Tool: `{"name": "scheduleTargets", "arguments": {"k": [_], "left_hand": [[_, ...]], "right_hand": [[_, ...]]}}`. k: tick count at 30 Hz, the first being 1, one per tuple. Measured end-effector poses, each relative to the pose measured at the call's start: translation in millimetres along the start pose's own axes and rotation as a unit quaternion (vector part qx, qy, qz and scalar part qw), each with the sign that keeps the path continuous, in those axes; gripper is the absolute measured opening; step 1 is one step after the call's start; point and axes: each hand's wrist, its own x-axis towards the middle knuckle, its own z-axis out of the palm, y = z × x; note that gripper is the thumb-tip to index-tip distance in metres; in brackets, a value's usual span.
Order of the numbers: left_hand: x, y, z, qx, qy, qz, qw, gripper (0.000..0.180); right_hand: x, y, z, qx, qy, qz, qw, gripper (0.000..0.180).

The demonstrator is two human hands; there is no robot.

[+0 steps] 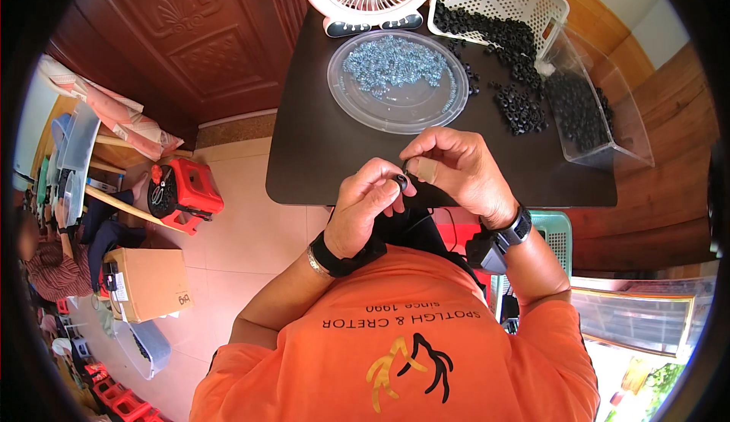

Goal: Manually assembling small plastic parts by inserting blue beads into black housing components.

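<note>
Our left hand [365, 203] pinches a black piece [401, 182], likely light, hard, best held by its rim; our right hand [465, 171] curls close, grip unclear.

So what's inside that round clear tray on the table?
The round clear tray holds a pile of small bluish pieces, with more along its right rim. The pile hides the bottom beneath it.
</note>
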Motion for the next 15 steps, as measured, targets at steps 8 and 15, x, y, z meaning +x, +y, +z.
{"name": "scheduleTargets", "arguments": {"k": [8, 15], "left_hand": [[-2, 1, 4, 0.031, 0.03, 0.004, 0.999, 0.02], [-2, -2, 5, 0.07, 0.042, 0.035, 0.996, 0.024]], "right_hand": [[-4, 7, 4, -0.02, 0.012, -0.031, 0.999, 0.008], [-8, 11, 6, -0.099, 0.027, -0.072, 0.992, 0.008]]}}
